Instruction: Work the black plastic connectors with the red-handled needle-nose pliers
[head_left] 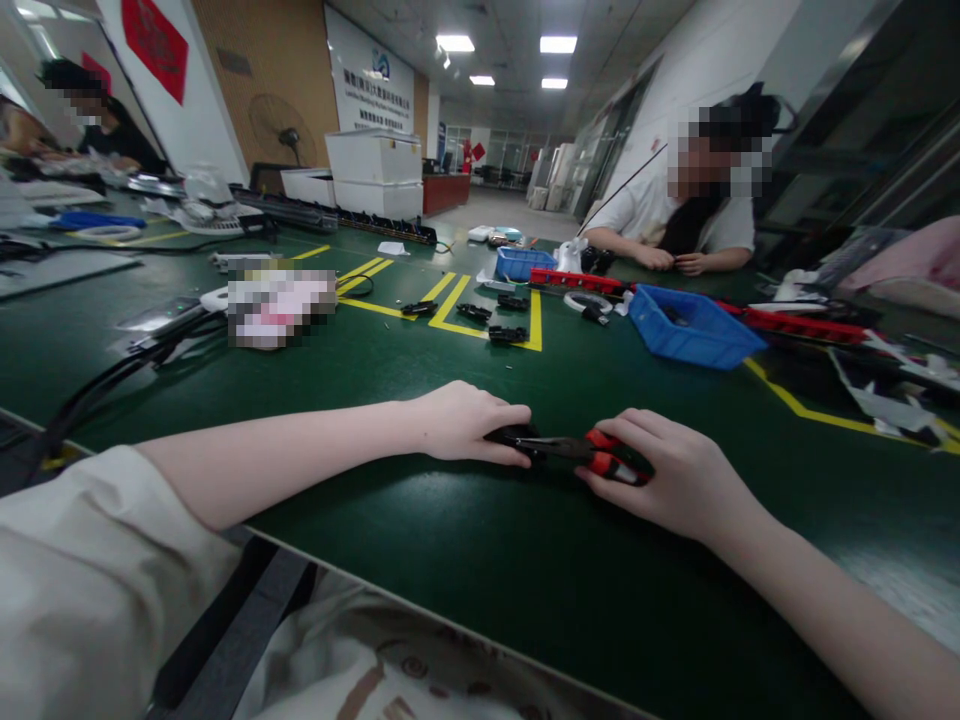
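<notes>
My left hand (465,425) rests low on the green table (420,540), its fingers closed around a small black part (514,437). My right hand (671,470) grips the red-and-black handles of a pair of pliers (592,452). The pliers' dark jaws point left and meet the black part between my two hands. Both forearms lie across the table's near edge.
Several small black parts (480,315) lie inside yellow tape lines farther back. A blue bin (694,325) and red strips (802,325) sit to the right, in front of a seated person (675,230). Cables (112,385) run along the left. Another person sits at far left.
</notes>
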